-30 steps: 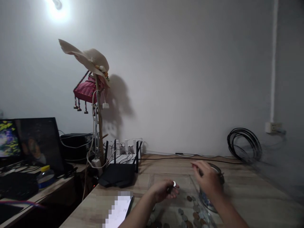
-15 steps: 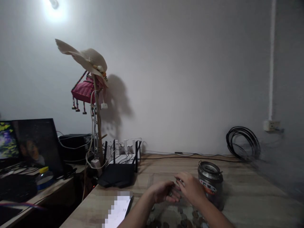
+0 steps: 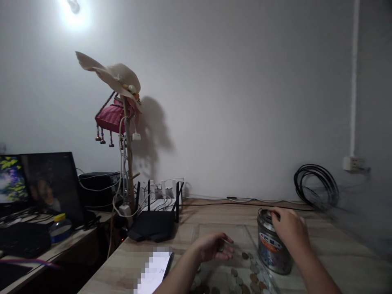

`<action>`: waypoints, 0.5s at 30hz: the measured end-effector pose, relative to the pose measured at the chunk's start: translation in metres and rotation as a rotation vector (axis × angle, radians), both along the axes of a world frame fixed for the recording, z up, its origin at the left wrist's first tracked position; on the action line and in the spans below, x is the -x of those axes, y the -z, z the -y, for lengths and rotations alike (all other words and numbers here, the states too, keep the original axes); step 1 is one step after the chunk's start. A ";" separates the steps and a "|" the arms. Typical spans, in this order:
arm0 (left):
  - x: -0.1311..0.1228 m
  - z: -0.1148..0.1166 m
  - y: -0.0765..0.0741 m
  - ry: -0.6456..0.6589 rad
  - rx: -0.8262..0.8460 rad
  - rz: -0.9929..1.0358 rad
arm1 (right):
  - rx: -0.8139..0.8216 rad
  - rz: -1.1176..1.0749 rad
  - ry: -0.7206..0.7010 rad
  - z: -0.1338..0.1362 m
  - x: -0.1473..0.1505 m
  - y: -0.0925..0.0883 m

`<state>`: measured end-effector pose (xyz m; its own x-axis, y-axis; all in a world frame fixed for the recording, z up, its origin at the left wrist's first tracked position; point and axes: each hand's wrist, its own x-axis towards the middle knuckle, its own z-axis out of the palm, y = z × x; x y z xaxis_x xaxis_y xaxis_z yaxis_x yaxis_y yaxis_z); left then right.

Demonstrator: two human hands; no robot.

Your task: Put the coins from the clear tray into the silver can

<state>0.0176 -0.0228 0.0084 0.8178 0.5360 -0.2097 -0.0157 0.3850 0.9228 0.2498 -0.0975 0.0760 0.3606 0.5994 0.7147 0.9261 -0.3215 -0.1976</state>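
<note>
A metal tin [image 3: 271, 247] with a printed label stands on the wooden table [image 3: 330, 261]. My right hand [image 3: 288, 226] hovers over its open top, fingers bunched in a pinch at the rim; what they hold is too small to see. My left hand [image 3: 214, 247] lies left of the tin, palm up and cupped, with what look like coins in it. Several loose coins [image 3: 245, 275] lie spread on the table between my hands, in front of the tin.
A black router [image 3: 151, 224] and a power strip with plugs [image 3: 162, 192] sit at the back left. A phone [image 3: 154, 271] lies near the front edge. A stand with a hat [image 3: 114, 75] and pink bag rises at left. Coiled black cable [image 3: 317, 185] hangs at right.
My right hand moved from my left palm rightward and up to the top of the tin. The left hand stayed in place, a little more open.
</note>
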 end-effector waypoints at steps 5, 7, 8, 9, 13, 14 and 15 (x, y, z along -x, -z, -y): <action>0.000 -0.002 0.002 -0.017 0.032 0.012 | 0.062 -0.072 0.022 0.001 -0.002 0.000; 0.001 -0.003 0.003 -0.025 0.035 0.031 | 0.063 -0.092 0.013 0.001 -0.002 0.000; 0.001 -0.003 0.003 -0.028 0.038 0.044 | 0.052 -0.091 0.003 0.001 -0.001 0.000; 0.001 -0.003 0.004 -0.033 0.045 0.055 | 0.034 -0.078 -0.010 0.000 0.000 0.000; 0.001 -0.006 0.005 -0.066 0.085 0.087 | -0.025 -0.010 -0.023 -0.001 0.008 0.001; 0.001 -0.007 0.005 -0.076 0.091 0.093 | -0.012 -0.020 -0.011 -0.001 0.009 0.001; 0.001 -0.007 0.005 -0.086 0.094 0.099 | 0.009 -0.037 0.001 0.000 0.008 0.001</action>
